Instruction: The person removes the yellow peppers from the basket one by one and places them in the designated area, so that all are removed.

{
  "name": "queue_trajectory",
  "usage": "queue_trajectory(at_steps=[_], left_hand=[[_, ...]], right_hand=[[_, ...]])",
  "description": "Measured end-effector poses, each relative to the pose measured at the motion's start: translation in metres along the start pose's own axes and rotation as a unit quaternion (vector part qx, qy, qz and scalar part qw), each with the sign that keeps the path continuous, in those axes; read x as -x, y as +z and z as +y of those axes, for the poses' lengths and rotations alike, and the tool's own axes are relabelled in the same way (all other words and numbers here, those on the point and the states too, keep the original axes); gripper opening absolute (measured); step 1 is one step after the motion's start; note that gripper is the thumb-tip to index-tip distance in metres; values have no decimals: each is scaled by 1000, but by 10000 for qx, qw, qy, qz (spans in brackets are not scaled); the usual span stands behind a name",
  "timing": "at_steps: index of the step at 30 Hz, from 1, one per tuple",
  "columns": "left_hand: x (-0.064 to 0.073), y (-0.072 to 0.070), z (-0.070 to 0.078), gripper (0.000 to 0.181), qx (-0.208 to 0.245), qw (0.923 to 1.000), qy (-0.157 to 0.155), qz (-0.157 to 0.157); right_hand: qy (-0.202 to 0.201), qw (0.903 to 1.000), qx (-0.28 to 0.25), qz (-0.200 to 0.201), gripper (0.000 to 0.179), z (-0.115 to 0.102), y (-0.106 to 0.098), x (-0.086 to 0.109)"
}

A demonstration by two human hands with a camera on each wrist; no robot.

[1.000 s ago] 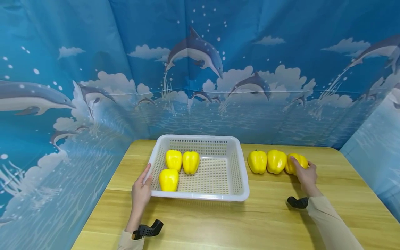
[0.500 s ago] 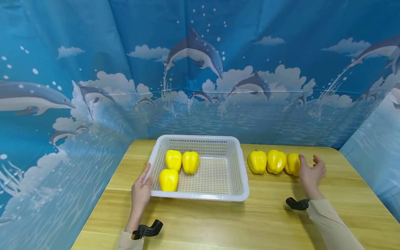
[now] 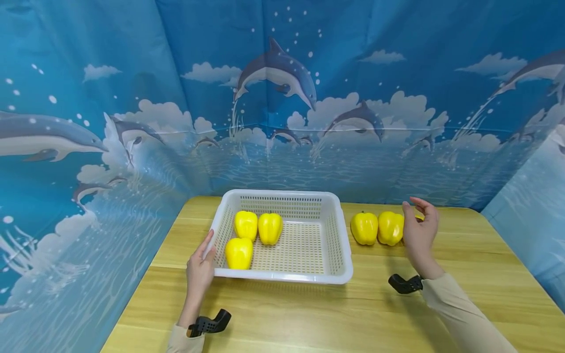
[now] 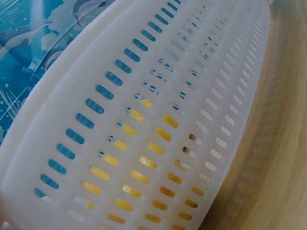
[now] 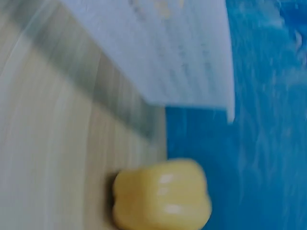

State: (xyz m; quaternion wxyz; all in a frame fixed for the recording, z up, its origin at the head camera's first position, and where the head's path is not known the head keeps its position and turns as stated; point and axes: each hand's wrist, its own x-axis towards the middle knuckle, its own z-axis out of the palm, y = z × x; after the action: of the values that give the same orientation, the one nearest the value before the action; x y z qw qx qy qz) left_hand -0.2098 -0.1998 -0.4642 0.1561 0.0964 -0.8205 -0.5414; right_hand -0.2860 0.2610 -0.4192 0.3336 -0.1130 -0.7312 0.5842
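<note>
At the left side of a white perforated plastic basket (image 3: 282,277), my left hand (image 3: 200,269) grips the rim, thumb on top. Inside are three yellow bell peppers, two at the back (image 3: 245,226) and one in front (image 3: 239,254). Its slotted wall (image 4: 62,129) fills the left wrist view. Right of the basket, three more yellow bell peppers stand in a row: a left one (image 3: 364,228), a middle one (image 3: 390,229) and a right one mostly behind my right hand (image 3: 420,238). That hand is raised, fingers loosely bent, holding nothing. A blurred pepper (image 5: 160,196) shows in the right wrist view.
The wooden table (image 3: 287,318) reaches back to a blue dolphin-print curtain (image 3: 344,166) behind the basket and along the sides. Each wrist carries a black camera mount, such as the right one (image 3: 403,283).
My right hand has let go of the right pepper, drawn off it to the right, then come back left and up in front of it. The left hand and basket stay put.
</note>
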Motion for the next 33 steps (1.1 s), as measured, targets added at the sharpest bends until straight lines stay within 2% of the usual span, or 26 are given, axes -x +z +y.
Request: queue_trajectory(at_steps=[8, 13, 24, 26, 29, 33], left_hand=[[0, 1, 1, 43, 26, 10000, -13, 10], [1, 0, 2, 43, 15, 10000, -22, 20], [-2, 0, 3, 44, -105, 9998, -138, -103], [-2, 0, 4, 45, -285, 9993, -159, -177], [-3, -3, 6, 47, -793, 9961, -88, -375], [-4, -7, 10, 50, -1634, 9841, 211, -668]], right_hand=[[-711, 9933, -449, -794, 21, -57, 22, 28], [-762, 9868, -601, -1296, 20, -58, 38, 32], [-803, 9737, -541, -2061, 25, -68, 67, 45], [-736, 9712, -470, -2219, 25, -70, 69, 48], [-641, 9680, -336, -2404, 25, -72, 71, 52], [-563, 9650, -158, -2555, 24, -72, 72, 53]])
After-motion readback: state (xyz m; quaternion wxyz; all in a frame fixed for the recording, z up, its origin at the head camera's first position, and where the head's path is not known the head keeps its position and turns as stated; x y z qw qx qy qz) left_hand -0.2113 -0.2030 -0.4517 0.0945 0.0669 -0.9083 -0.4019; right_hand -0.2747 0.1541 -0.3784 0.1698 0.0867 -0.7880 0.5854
